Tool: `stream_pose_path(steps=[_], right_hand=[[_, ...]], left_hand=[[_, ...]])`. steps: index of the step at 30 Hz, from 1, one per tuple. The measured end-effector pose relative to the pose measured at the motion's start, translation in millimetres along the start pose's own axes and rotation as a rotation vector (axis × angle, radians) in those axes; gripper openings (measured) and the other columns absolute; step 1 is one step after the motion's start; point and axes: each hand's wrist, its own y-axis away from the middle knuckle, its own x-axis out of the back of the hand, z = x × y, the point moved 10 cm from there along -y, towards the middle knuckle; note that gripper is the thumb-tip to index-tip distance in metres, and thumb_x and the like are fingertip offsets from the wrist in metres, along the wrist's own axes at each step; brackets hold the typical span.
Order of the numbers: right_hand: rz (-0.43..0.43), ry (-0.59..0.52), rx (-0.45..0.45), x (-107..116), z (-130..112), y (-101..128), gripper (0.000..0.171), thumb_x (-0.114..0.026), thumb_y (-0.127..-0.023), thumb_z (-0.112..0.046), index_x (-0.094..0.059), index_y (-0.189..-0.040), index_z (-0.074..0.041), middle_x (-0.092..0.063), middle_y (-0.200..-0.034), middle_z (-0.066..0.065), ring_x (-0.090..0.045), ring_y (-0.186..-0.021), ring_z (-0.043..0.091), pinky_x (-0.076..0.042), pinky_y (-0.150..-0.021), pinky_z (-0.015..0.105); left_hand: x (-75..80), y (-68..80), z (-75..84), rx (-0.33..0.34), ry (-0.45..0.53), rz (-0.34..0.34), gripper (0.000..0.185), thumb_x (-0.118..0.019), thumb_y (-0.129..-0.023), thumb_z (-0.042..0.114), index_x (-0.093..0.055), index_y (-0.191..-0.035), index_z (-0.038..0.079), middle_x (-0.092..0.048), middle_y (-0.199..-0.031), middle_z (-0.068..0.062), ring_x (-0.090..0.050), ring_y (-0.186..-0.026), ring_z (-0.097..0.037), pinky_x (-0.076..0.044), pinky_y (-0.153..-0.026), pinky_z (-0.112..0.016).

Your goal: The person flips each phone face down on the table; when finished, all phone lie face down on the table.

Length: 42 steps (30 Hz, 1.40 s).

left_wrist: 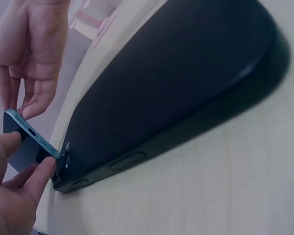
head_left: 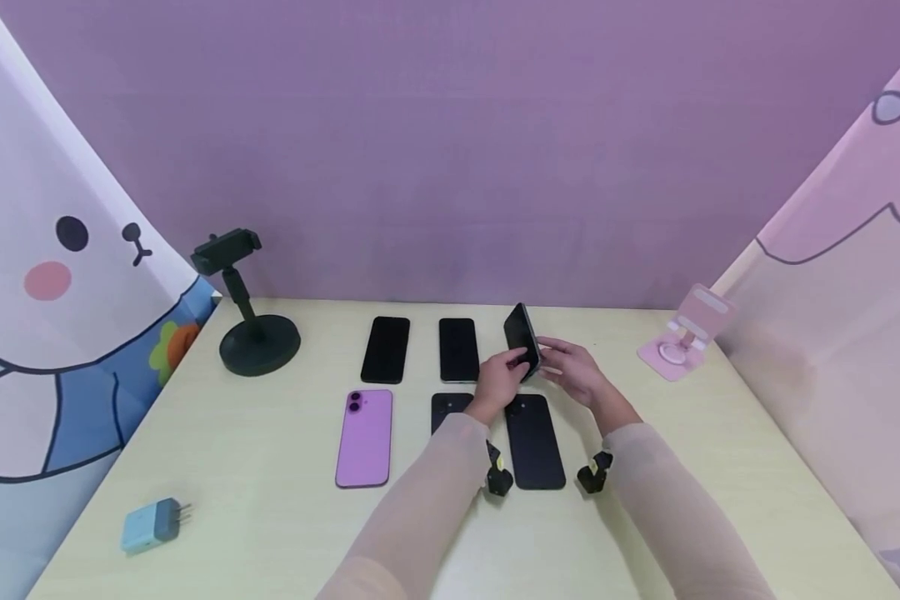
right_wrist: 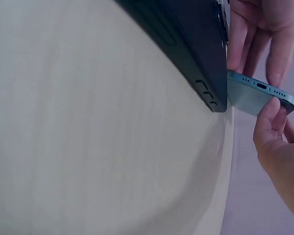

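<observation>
A phone with a dark screen (head_left: 520,332) stands tilted on its long side at the back of the table, held between both hands. My left hand (head_left: 498,383) grips it near its lower end, fingers against the dark face. On the other side, my right hand (head_left: 579,377) pinches the lower corner between thumb and fingers. Its teal bottom edge with the charging port (right_wrist: 261,86) shows in the right wrist view. Under the arms lies a black phone (head_left: 536,442), face down, large in the left wrist view. Another dark phone (head_left: 450,404) is partly hidden by my left wrist.
Two phones lie screen up behind, a left one (head_left: 386,350) and a middle one (head_left: 458,350). A purple phone (head_left: 364,439) lies face down at front left. Around them stand a black phone stand (head_left: 258,344), a pink folding stand (head_left: 690,333) and a blue charger plug (head_left: 150,525).
</observation>
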Motion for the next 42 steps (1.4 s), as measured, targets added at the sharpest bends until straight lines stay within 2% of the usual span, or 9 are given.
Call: stream_pose_path(steps=[2, 6, 8, 19, 25, 29, 34, 37, 42], right_hand=[[-0.008, 0.024, 0.016, -1, -1, 0, 0.043, -0.040, -0.104, -0.003, -0.035, -0.146, 0.007, -0.052, -0.119, 0.018, -0.058, -0.099, 0.014, -0.045, -0.098, 0.040], [-0.007, 0.062, 0.036, -2, -2, 0, 0.043, -0.041, -0.103, 0.000, -0.036, -0.145, 0.008, -0.051, -0.119, 0.019, -0.058, -0.099, 0.012, -0.044, -0.099, 0.042], [0.006, 0.059, 0.038, -2, -2, 0, 0.042, -0.041, -0.102, 0.002, -0.038, -0.144, 0.008, -0.051, -0.118, 0.018, -0.058, -0.097, 0.011, -0.044, -0.099, 0.041], [0.030, 0.014, 0.053, -6, -6, 0, 0.043, -0.045, -0.100, 0.005, -0.040, -0.142, 0.011, -0.053, -0.111, 0.015, -0.059, -0.093, 0.010, -0.049, -0.092, 0.035], [0.017, 0.028, 0.027, -12, 0, -4, 0.043, -0.049, -0.099, 0.003, -0.040, -0.140, 0.012, -0.053, -0.113, 0.017, -0.060, -0.096, 0.017, -0.048, -0.094, 0.039], [0.010, 0.147, 0.011, -14, 5, -6, 0.042, -0.049, -0.100, 0.000, -0.042, -0.140, 0.011, -0.054, -0.119, 0.023, -0.059, -0.103, 0.024, -0.048, -0.094, 0.040], [0.024, 0.296, -0.008, -13, 10, -9, 0.041, -0.050, -0.098, 0.002, -0.044, -0.139, 0.010, -0.052, -0.126, 0.029, -0.057, -0.104, 0.028, -0.050, -0.089, 0.039], [0.042, 0.325, -0.020, -11, 12, -10, 0.041, -0.051, -0.097, 0.004, -0.046, -0.137, 0.011, -0.051, -0.127, 0.030, -0.057, -0.104, 0.031, -0.050, -0.087, 0.040], [0.080, 0.370, -0.056, -8, 14, -11, 0.041, -0.056, -0.094, 0.005, -0.050, -0.134, 0.010, -0.052, -0.126, 0.030, -0.055, -0.108, 0.034, -0.051, -0.087, 0.039]], left_hand=[[-3.1, 0.2, -2.5, 0.040, 0.081, -0.021, 0.031, -0.064, -0.095, 0.014, -0.067, -0.126, 0.010, -0.071, -0.101, -0.006, -0.067, -0.085, -0.013, -0.052, -0.069, -0.023], [-10.3, 0.9, -9.8, 0.123, 0.271, -0.054, 0.033, -0.063, -0.097, 0.014, -0.064, -0.130, 0.012, -0.069, -0.104, -0.007, -0.067, -0.079, -0.012, -0.054, -0.063, -0.023], [-11.3, 0.4, -11.3, 0.140, 0.320, -0.050, 0.033, -0.063, -0.096, 0.014, -0.065, -0.130, 0.012, -0.069, -0.104, -0.007, -0.067, -0.078, -0.011, -0.055, -0.063, -0.023], [-6.6, -3.0, -12.0, 0.137, 0.381, -0.021, 0.031, -0.064, -0.095, 0.010, -0.067, -0.126, 0.009, -0.069, -0.101, -0.008, -0.069, -0.077, -0.015, -0.055, -0.065, -0.022], [1.9, -5.9, -11.6, 0.119, 0.360, 0.016, 0.026, -0.062, -0.097, 0.011, -0.068, -0.122, 0.005, -0.069, -0.101, -0.009, -0.068, -0.080, -0.015, -0.055, -0.069, -0.022], [5.7, -6.2, -13.6, 0.122, 0.346, 0.021, 0.032, -0.063, -0.096, 0.014, -0.063, -0.126, 0.004, -0.069, -0.105, -0.013, -0.069, -0.088, -0.019, -0.055, -0.071, -0.026], [11.1, -6.2, -11.0, 0.086, 0.268, 0.019, 0.037, -0.068, -0.092, 0.011, -0.062, -0.127, -0.001, -0.068, -0.110, -0.018, -0.067, -0.099, -0.023, -0.054, -0.080, -0.027], [13.0, -5.1, -10.2, 0.078, 0.231, 0.015, 0.035, -0.067, -0.091, 0.006, -0.063, -0.124, -0.003, -0.068, -0.111, -0.020, -0.067, -0.100, -0.024, -0.054, -0.080, -0.027], [15.5, -4.9, -16.5, 0.093, 0.123, 0.023, 0.033, -0.065, -0.089, 0.004, -0.066, -0.122, 0.000, -0.069, -0.109, -0.015, -0.067, -0.097, -0.019, -0.054, -0.077, -0.025]])
